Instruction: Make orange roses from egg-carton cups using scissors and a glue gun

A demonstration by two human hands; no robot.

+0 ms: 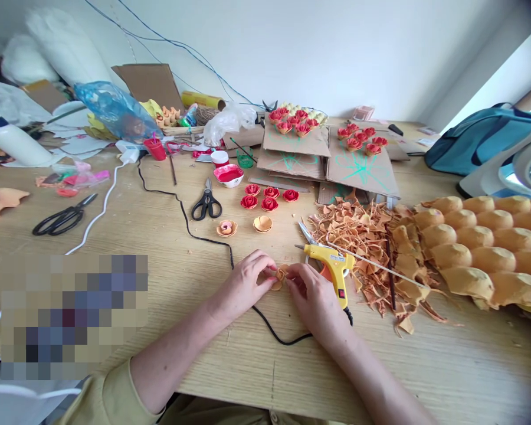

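Observation:
My left hand (248,278) and my right hand (312,295) meet at the table's middle, both pinched on a small orange cardboard flower (281,275) held between their fingertips. A yellow glue gun (331,262) lies just right of my right hand, its black cord looping under my wrists. Two unpainted orange flowers (226,228) sit a little further back, and several red painted flowers (269,197) lie behind them.
A heap of orange cardboard scraps (358,236) and an egg tray (478,248) lie to the right. Black scissors (206,203), larger scissors (64,218), a bowl of red paint (229,175) and cardboard sheets with red flowers (294,144) stand further back.

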